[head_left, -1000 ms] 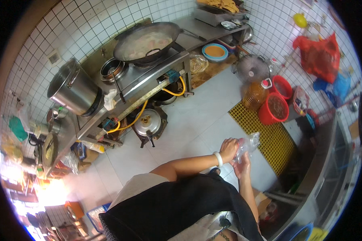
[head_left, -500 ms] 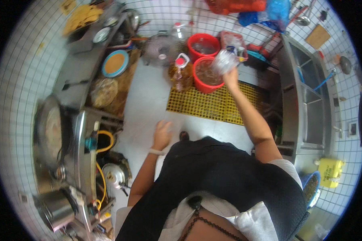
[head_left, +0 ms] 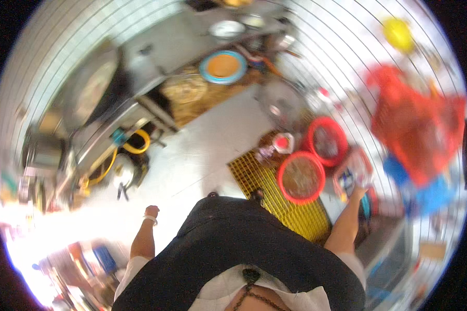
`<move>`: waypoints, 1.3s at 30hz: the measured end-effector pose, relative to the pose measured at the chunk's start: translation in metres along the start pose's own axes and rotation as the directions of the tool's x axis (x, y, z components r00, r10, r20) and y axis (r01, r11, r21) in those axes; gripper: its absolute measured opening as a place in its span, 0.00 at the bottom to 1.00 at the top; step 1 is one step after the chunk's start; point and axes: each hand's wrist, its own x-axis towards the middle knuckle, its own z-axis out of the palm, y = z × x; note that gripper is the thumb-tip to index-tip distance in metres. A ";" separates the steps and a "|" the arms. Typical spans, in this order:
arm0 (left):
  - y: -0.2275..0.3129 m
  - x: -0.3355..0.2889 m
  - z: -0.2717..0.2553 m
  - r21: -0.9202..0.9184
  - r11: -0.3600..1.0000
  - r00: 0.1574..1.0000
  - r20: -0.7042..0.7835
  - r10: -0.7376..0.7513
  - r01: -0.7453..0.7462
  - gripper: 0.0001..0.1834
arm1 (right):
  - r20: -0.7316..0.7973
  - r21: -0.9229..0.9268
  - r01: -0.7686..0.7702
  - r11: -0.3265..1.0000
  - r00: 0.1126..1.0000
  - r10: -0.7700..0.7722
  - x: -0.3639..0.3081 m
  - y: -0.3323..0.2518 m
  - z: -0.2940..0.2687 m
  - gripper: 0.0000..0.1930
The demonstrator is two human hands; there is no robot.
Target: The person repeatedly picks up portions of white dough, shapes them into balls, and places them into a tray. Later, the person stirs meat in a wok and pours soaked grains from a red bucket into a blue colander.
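Observation:
My right hand (head_left: 359, 192) reaches out at the right, beside a red basket (head_left: 354, 168) with packaged items in it. Its fingers are closed on a pale, clear plastic item (head_left: 366, 180), blurred and partly lost against the basket. Left of that stands a red bucket (head_left: 301, 177) with brownish contents under a see-through layer. My left hand (head_left: 151, 211), with a white band at the wrist, hangs low over the floor. Its fingers look curled in, with nothing seen in them.
A second red bucket (head_left: 327, 141) and a red-capped oil jug (head_left: 276, 147) stand by the yellow floor grating (head_left: 275, 194). Red (head_left: 417, 124) and blue bags (head_left: 433, 199) hang at right. A steel counter with a large wok (head_left: 91, 90) lines the left.
My view has swung round to the left and blurred. My right hand has moved from above the near bucket to beside the red basket. My left hand has moved away from my body.

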 end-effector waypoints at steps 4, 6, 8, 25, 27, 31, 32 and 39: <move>0.018 -0.079 0.037 0.185 0.965 0.975 0.086 -0.206 0.188 0.11 | 0.648 0.530 -0.107 0.841 0.691 -0.320 -0.118 -0.204 0.136 0.18; 0.023 -0.112 0.045 -0.013 0.900 0.881 0.211 -0.424 0.436 0.11 | 0.708 0.596 0.283 0.752 0.257 -0.658 -0.199 -0.343 0.170 0.16; 0.036 -0.136 0.061 -0.037 0.911 0.893 0.218 -0.394 0.411 0.11 | 0.619 0.647 0.597 0.474 -0.049 -0.784 -0.283 -0.472 0.171 0.17; -0.050 -0.066 0.031 -0.787 -0.488 0.498 0.617 -0.610 0.377 0.14 | 0.469 0.302 0.854 0.425 0.255 -0.845 -0.452 -0.956 0.191 0.29; -0.072 -0.065 0.029 -0.715 -0.616 0.498 0.686 -0.530 0.329 0.13 | 0.420 0.387 0.851 0.356 0.181 -0.889 -0.432 -0.962 0.189 0.28; -0.104 -0.062 0.021 -0.731 -0.664 0.453 0.651 -0.609 0.158 0.12 | 0.186 0.654 0.735 0.179 0.072 -0.980 -0.379 -0.985 0.120 0.22; -0.106 -0.063 0.018 -0.698 -0.694 0.431 0.689 -0.583 0.177 0.12 | 0.438 0.730 0.499 0.467 0.182 -0.880 -0.365 -0.989 0.086 0.20; -0.080 -0.039 0.001 -0.592 -0.789 0.416 0.767 -0.488 0.166 0.16 | 0.184 0.560 0.796 -0.227 -0.387 -0.903 -0.380 -1.022 -0.157 0.19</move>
